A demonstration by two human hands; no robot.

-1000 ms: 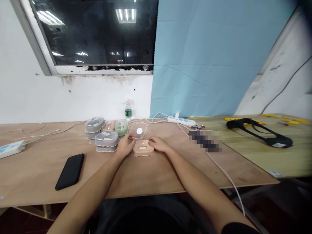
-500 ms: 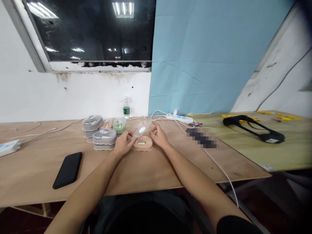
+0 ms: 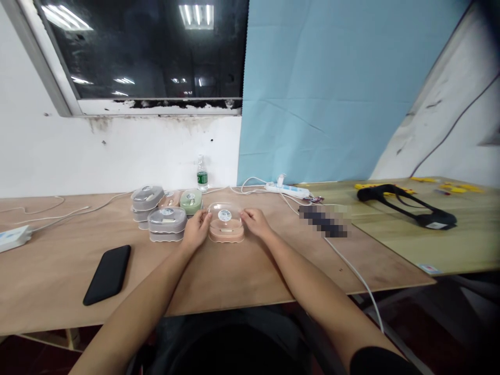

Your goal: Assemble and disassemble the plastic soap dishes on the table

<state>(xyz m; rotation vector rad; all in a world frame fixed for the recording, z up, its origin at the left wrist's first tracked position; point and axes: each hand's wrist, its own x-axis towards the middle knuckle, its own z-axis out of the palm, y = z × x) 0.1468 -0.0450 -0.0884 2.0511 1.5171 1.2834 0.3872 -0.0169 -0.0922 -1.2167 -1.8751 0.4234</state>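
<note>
A clear plastic lid (image 3: 225,208) with a round label is held level over a pink oval box (image 3: 226,234); I cannot tell whether its rim rests fully on the box. My left hand (image 3: 198,227) grips the lid's left side between thumb and fingers. On the opposite side my right hand (image 3: 253,222) pinches the lid's edge. Just left of my left hand stands a grey lidded box (image 3: 167,224), with a green box (image 3: 191,202) behind it. Farther left are stacked grey boxes (image 3: 147,200), and part of another pink box (image 3: 170,200) shows between them.
A black phone (image 3: 107,274) lies front left. A water bottle (image 3: 202,178) stands by the wall. A power strip (image 3: 287,190) with white cables lies at the back, and a blurred dark object (image 3: 323,221) sits right of my right hand. A black headset-like frame (image 3: 406,205) is farther right.
The clear lid has gone from tilted above the pink box to level and lower over it. Both hands have shifted slightly with it, now gripping its two sides.
</note>
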